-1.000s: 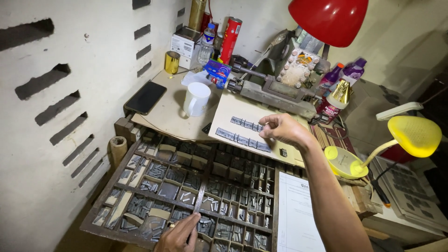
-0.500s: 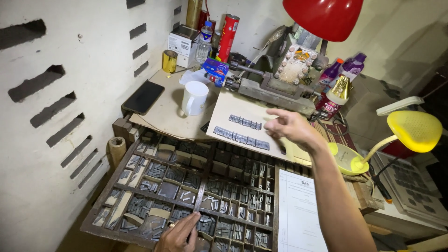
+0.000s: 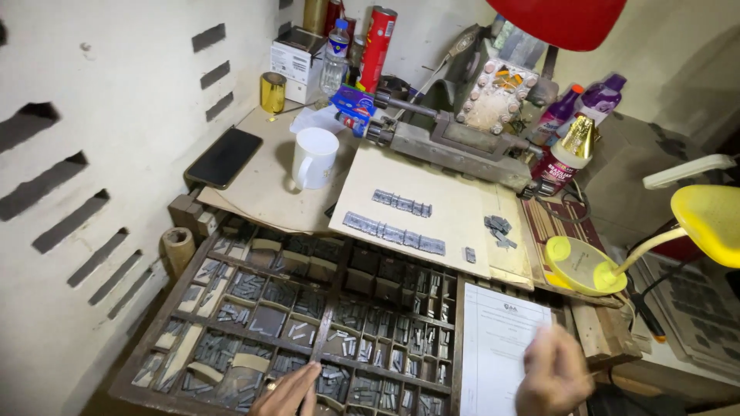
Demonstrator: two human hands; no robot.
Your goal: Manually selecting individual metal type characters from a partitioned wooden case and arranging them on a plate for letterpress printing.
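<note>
Type tray [image 3: 231, 254]: wooden, many small compartments of grey metal type, at the front of the desk.
Left hand [image 3: 289, 391]: at the tray's near edge, fingers curled into a compartment; much as before; whether it pinches a piece, cannot tell.
Right hand [image 3: 553, 374]: blurred, over the printed sheet [image 3: 497, 347] right of the tray; grip cannot be told. A second ago it was up at the board.
Board [image 3: 455, 212]: pale, behind the tray, two rows of set type [image 3: 393, 233] now uncovered.
Around: white mug [image 3: 314, 158], black phone [image 3: 223, 157], yellow lamp [image 3: 705, 223].
</note>
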